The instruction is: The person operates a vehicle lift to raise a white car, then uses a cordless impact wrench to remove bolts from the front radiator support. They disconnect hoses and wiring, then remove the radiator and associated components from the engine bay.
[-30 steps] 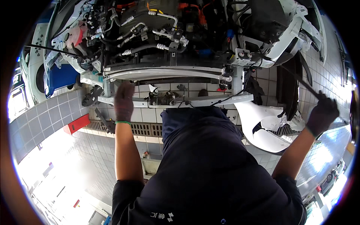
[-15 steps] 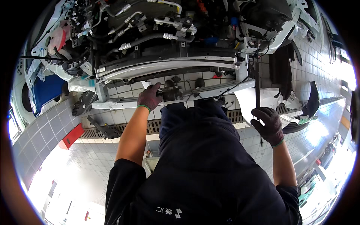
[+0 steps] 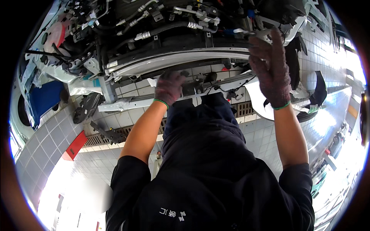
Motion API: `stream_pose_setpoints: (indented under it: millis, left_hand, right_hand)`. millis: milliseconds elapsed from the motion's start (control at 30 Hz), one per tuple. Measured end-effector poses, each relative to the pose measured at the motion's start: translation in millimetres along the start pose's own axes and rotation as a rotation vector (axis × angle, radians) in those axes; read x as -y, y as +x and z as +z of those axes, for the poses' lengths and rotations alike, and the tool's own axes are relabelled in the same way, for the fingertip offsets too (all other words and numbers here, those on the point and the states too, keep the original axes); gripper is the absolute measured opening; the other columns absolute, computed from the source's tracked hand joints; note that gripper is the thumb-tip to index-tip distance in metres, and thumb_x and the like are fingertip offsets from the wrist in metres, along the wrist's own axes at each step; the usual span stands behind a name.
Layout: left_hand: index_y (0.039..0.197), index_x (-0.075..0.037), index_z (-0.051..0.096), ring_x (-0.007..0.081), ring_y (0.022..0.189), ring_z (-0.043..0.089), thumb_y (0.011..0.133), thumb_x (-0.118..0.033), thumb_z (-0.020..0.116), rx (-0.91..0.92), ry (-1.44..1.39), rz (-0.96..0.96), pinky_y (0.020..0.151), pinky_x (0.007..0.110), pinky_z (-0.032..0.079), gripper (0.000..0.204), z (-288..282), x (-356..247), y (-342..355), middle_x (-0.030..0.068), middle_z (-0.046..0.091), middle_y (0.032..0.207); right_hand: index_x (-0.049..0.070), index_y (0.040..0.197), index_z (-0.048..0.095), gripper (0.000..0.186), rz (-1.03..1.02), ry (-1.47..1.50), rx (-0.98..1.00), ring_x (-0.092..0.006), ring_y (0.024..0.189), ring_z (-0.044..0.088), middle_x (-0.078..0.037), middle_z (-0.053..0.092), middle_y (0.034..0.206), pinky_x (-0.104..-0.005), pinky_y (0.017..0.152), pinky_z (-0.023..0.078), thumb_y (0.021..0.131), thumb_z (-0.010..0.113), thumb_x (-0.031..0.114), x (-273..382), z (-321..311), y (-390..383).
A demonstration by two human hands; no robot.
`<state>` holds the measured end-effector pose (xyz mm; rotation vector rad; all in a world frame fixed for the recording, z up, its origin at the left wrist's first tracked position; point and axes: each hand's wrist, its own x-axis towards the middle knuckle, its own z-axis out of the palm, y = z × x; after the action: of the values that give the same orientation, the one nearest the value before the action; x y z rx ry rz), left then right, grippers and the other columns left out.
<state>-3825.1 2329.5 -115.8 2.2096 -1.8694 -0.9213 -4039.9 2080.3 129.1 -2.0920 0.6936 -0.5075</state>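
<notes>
My left hand (image 3: 169, 87), in a dark knit glove, is over the light-grey lower crossbar (image 3: 135, 103) of a car's open front end. Its fingers are curled beside a dark, boxy part (image 3: 192, 87) at the bar's middle; what they grip, if anything, is hidden. Raised at the right end of the silver upper beam (image 3: 173, 57) is my right hand (image 3: 271, 75), gloved alike. Its fingers stretch forward, apart, and nothing shows in them. Just beyond the fingertips, metal parts of the engine bay are blurred.
Silver pipes and black hoses (image 3: 165, 32) fill the engine bay ahead. A white curved panel (image 3: 257, 98) and black trim (image 3: 319, 92) lie on the right. To the left are a blue panel (image 3: 47, 99), a red box (image 3: 75, 145) and a floor grate (image 3: 96, 139).
My right hand has moved forward and opened, away from the long black bar it was at; that bar no longer shows there. The left hand has shifted slightly forward and right.
</notes>
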Motion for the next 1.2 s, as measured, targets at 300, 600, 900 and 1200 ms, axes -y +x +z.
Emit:
stream_pose_setpoints:
  millis: [300, 600, 900, 1200]
  left_hand:
    - [0.148, -0.027, 0.066, 0.0362, 0.167, 0.017, 0.104, -0.045, 0.055, 0.007, 0.271, 0.218, 0.136, 0.059, 0.001, 0.048, 63, -28, 18, 0.0109, 0.026, 0.180]
    - [0.118, -0.017, 0.078, 0.0363, 0.154, 0.044, 0.099, -0.033, 0.060, -0.045, 0.322, 0.272, 0.134, 0.058, 0.021, 0.030, 31, 52, -22, 0.0131, 0.048, 0.166]
    - [0.126, -0.020, 0.076, 0.0348, 0.145, 0.055, 0.092, -0.042, 0.073, 0.138, 0.256, -0.256, 0.127, 0.054, 0.033, 0.040, 17, 135, -82, 0.0111, 0.060, 0.156]
    - [0.136, -0.022, 0.070, 0.0366, 0.117, 0.071, 0.097, -0.041, 0.073, -0.292, 0.146, -0.132, 0.104, 0.050, 0.054, 0.044, -15, 101, -69, 0.0104, 0.072, 0.134]
  right_hand:
    - [0.010, 0.162, 0.047, 0.076, 0.248, -0.257, 0.214, -0.0300, 0.111, 0.077, -0.015, 0.077, 0.127, -0.0414, 0.099, 0.060, 0.095, 0.082, 0.019, -25, 29, -115]
    - [0.013, 0.150, 0.061, 0.055, 0.901, -0.310, 0.374, -0.0330, 0.115, 0.076, -0.015, 0.079, 0.125, -0.0440, 0.097, 0.059, 0.102, 0.072, 0.037, -113, 12, -256]
    - [0.014, 0.149, 0.063, 0.055, 1.071, -0.312, 0.277, -0.0352, 0.120, 0.074, -0.019, 0.079, 0.124, -0.0447, 0.101, 0.057, 0.103, 0.071, 0.041, -170, -17, -313]
    - [0.012, 0.148, 0.064, 0.055, 0.945, -0.297, 0.367, -0.0345, 0.119, 0.075, -0.019, 0.078, 0.126, -0.0430, 0.102, 0.057, 0.102, 0.072, 0.039, -134, 10, -238]
